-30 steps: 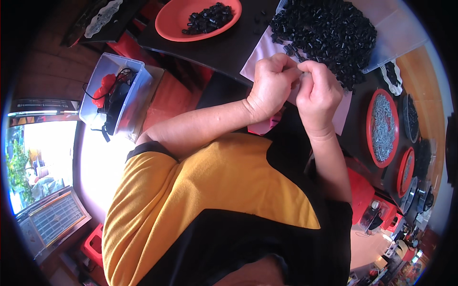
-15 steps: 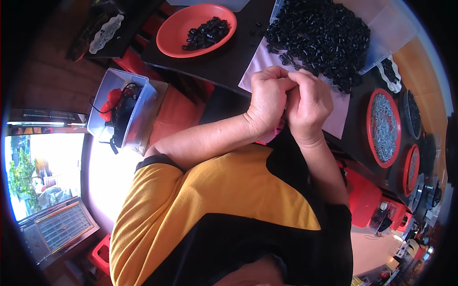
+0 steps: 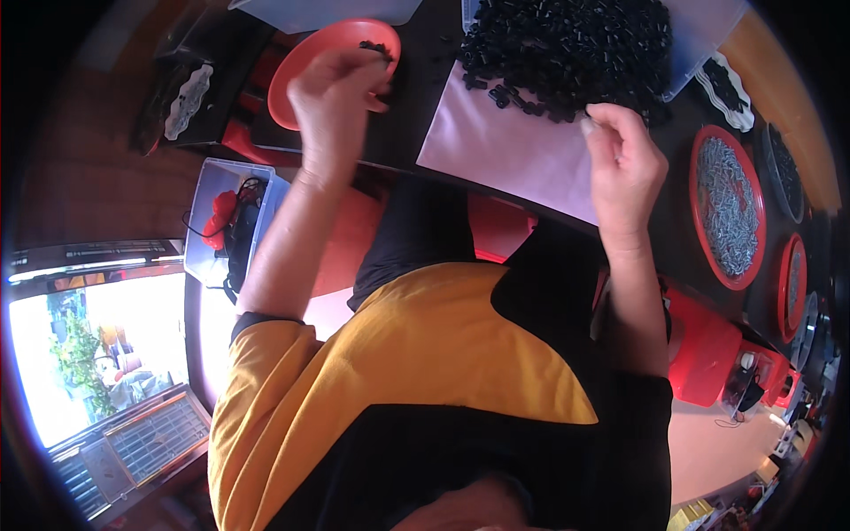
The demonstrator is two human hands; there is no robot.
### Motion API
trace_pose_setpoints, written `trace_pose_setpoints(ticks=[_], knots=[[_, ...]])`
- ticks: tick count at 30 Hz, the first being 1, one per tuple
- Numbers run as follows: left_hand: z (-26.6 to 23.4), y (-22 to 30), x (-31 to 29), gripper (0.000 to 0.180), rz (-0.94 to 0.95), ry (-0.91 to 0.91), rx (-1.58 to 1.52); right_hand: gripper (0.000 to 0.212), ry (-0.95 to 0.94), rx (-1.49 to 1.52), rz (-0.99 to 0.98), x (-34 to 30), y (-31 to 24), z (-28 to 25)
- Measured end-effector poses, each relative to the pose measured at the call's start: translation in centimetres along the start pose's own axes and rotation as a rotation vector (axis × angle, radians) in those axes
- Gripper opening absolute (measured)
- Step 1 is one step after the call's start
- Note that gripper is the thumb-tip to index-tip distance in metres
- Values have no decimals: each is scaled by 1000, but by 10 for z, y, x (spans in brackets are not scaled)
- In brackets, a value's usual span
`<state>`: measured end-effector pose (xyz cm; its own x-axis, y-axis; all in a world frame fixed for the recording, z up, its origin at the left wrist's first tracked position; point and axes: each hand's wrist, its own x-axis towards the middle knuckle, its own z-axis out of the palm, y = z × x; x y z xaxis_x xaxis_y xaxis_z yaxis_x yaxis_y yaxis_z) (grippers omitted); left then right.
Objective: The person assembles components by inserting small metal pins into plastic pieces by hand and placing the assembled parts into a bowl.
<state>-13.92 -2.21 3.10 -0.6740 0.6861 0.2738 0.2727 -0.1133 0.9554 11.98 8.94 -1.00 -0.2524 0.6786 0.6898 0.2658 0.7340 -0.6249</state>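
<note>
My left hand (image 3: pixel 332 106) is over the near right side of an orange-red bowl (image 3: pixel 283 93). Its fingers are smeared by motion, so whether they hold a piece is unclear. Some small black pieces (image 3: pixel 376 47) show in the bowl past the fingers; the hand covers the rest. At the front edge of a heap of small black cylindrical parts (image 3: pixel 567 53), my right hand (image 3: pixel 624 168) has thumb and forefinger brought together in a pinch. What sits between those fingertips is too small to name. Beneath the heap and right hand lies a pink cloth (image 3: pixel 505 142).
The heap spills from a clear plastic container (image 3: pixel 704 40). To the right, silvery screws (image 3: pixel 730 208) fill a red-rimmed tray, with a smaller red tray (image 3: pixel 783 305) beyond. A white wavy-edged dish (image 3: pixel 739 113) holds black parts. Below the table's left side stands a plastic bin (image 3: pixel 205 181) with cables.
My hands were together over the cloth and have parted. The left moved left to the bowl; the right moved slightly right, beside the heap. The view has shifted a little.
</note>
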Motion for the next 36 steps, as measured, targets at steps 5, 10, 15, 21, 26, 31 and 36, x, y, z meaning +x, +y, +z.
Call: trace_pose_setpoints(ticks=[5, 10, 15, 21, 26, 31, 36], knots=[[-6, -31, 30, 14, 562, -33, 684, 13, -29, 147, 188, -3, 4, -9], [76, -10, -11, 16, 755, -392, 492, 12, 70, 304, 295, -5, 14, -10], [142, -23, -28, 11, 996, -438, 672, 12, 94, 371, 391, -6, 14, -14], [149, -32, -30, 8, 1038, -451, 782, 12, 97, 477, 474, -6, 11, -17], [146, -33, -29, 8, 1048, -442, 863, 11, 52, 464, 445, -6, 12, -16], [144, -33, -30, 7, 1029, -426, 907, 12, 55, 457, 451, -7, 10, -15], [128, -33, -33, 8, 928, -498, 626, 11, 26, 444, 433, -9, 14, -14]])
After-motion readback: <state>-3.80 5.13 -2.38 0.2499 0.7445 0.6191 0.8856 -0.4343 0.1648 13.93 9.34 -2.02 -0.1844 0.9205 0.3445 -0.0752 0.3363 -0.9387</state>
